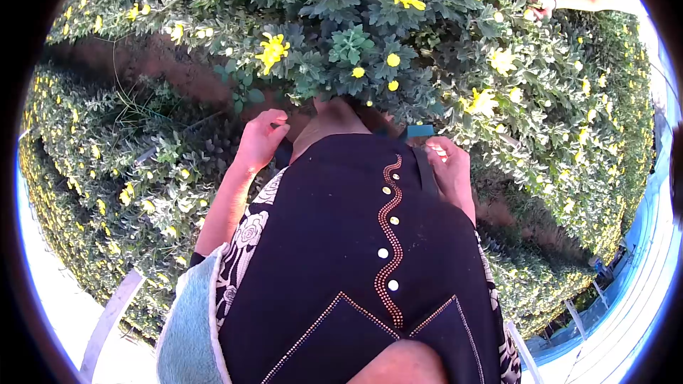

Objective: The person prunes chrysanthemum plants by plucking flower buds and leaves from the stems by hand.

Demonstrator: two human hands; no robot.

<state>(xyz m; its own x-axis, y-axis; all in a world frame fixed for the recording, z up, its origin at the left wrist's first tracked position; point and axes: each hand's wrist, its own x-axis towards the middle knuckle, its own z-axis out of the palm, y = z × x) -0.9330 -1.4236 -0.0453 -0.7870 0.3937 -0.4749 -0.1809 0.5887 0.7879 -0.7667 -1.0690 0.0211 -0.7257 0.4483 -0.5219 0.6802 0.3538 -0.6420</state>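
Beside the dark garment, my left hand point(261, 139) hangs at the edge of the leafy plants, its fingers curled together; whether anything small is between them cannot be made out. My right hand point(449, 167) is at the other side of the garment with bent fingers, close to a dark strap point(425, 171) and a small teal object point(420, 130). What that hand holds, if anything, is hidden. Just ahead of both hands stand plants with yellow flowers, the nearest a bright bloom point(272, 53) and a small yellow bud point(393, 86).
Another person's hand point(544, 6) reaches into the plants at the upper right. Rows of flowering plants spread on both sides, with brown soil point(167, 71) between them. Pale posts point(110, 323) and blue-white sheeting point(640, 270) lie along the outer edges.
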